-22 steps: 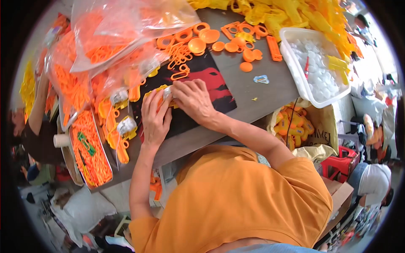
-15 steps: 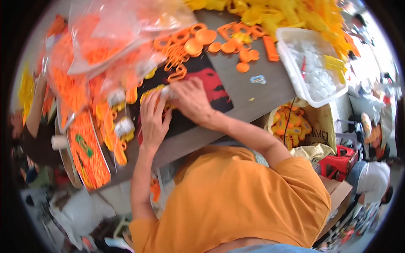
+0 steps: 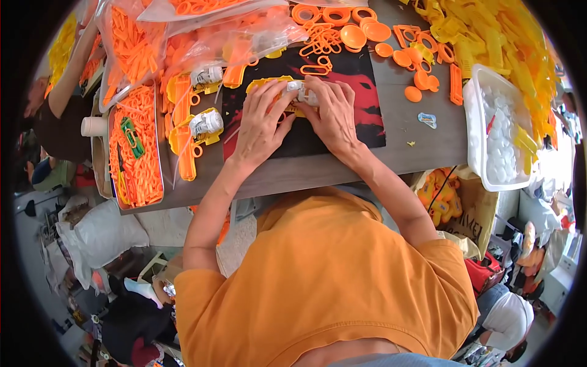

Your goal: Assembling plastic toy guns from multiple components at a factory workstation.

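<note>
Both hands meet over a dark mat with red patches (image 3: 361, 131) on the table. My left hand (image 3: 260, 125) is closed on a yellow plastic shell (image 3: 269, 81), its fingers covering much of it. My right hand (image 3: 336, 119) grips a small white cylindrical part (image 3: 296, 87) that sits at the shell, thumb and fingertips pressed against it. How the two pieces join is hidden by the fingers. Beyond the hands an orange loop-shaped piece (image 3: 317, 66) lies on the mat. To the left rest two orange-and-yellow assemblies bearing white cylinders, the nearer cylinder (image 3: 206, 122) lying beside my left hand.
A tray of orange strips (image 3: 137, 159) stands at the left, a green tool (image 3: 131, 137) on top. Bagged orange parts (image 3: 214, 43) lie behind it. Orange discs (image 3: 353, 37), a white tub of clear pieces (image 3: 474, 122) and yellow parts (image 3: 489, 30) occupy the right. Another person's arm (image 3: 70, 76) shows far left.
The view has shifted, so the table appears lower and farther right. My right hand has come down from over the piece to its right side, and both hands now face each other around it.
</note>
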The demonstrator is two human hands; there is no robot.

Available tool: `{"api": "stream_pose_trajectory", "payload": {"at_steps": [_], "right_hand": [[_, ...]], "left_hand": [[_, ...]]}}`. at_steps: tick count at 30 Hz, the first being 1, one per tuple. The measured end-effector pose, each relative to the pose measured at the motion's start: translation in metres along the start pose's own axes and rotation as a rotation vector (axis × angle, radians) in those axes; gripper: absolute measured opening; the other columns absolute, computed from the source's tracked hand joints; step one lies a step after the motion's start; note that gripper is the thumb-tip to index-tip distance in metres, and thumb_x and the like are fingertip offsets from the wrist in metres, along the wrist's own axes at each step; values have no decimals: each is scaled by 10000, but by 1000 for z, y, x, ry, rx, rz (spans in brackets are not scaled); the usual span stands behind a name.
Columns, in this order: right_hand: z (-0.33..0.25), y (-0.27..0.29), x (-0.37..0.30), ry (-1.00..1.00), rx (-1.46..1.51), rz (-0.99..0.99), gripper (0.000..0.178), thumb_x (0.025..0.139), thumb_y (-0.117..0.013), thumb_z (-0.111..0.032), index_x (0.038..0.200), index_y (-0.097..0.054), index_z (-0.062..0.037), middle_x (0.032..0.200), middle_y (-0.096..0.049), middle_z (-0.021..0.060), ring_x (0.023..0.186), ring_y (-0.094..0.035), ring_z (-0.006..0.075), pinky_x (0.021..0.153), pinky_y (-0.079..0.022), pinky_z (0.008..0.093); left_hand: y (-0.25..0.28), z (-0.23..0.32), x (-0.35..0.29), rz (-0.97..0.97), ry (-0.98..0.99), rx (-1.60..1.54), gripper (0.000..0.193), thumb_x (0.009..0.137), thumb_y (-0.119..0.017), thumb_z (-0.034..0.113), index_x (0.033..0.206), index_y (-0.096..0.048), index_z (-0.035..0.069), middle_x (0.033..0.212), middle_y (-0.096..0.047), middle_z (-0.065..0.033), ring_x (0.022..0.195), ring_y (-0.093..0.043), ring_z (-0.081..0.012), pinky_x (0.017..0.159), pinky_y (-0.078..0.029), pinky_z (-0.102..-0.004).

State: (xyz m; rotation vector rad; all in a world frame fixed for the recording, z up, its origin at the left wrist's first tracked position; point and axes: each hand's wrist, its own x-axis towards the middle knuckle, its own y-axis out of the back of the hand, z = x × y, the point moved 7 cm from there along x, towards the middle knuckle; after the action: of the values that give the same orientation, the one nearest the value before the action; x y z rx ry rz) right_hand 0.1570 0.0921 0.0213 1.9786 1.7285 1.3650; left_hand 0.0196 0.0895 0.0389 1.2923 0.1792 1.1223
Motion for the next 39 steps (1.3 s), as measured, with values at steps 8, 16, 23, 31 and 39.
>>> {"api": "stream_pose_trajectory", "payload": {"at_steps": [8, 16, 23, 31, 39], "right_hand": [[0, -2, -2, 82, -24, 19, 440, 798, -728, -111, 1186, -521, -92, 1253, -617, 67, 1098, -572, 254, 1011, -335, 441], [2, -1, -1, 16, 26, 8, 544, 769, -752, -127, 1241, -486, -78, 1253, -600, 94, 1120, -548, 283, 1024, -319, 455], [-1, 1, -2, 64, 20, 10, 518, 787, -753, -157, 1230, -493, -86, 1254, -599, 96, 1130, -544, 286, 1022, -319, 460], [-1, 0, -2, 82, -2, -11, 454, 799, -740, -174, 1193, -526, -99, 1298, -577, 85, 1166, -534, 272, 1027, -318, 457], [-4, -1, -3, 122, -109, 12, 430, 794, -747, -188, 1180, -573, -119, 1305, -572, 86, 1174, -541, 256, 1027, -327, 476]], "left_hand": [[7, 6, 17, 200, 186, 50, 294, 783, -748, 172, 1023, -609, 75, 1225, -571, -76, 1153, -516, -289, 1014, -371, -445], [-1, -1, 22, 247, 298, 11, 159, 754, -762, 158, 832, -652, 74, 1173, -590, -68, 1100, -528, -275, 989, -363, -434], [8, -9, 47, -17, 106, 205, 99, 807, -710, 145, 864, -694, 65, 1164, -589, -56, 1141, -506, -261, 980, -365, -429], [-8, -10, 67, -307, 11, 292, 82, 826, -689, 136, 829, -653, 63, 1180, -570, -61, 1192, -467, -259, 1007, -345, -417], [-7, -10, 64, -258, 20, 315, 76, 824, -685, 133, 837, -664, 61, 1174, -572, -58, 1175, -480, -263, 983, -364, -406]]}}
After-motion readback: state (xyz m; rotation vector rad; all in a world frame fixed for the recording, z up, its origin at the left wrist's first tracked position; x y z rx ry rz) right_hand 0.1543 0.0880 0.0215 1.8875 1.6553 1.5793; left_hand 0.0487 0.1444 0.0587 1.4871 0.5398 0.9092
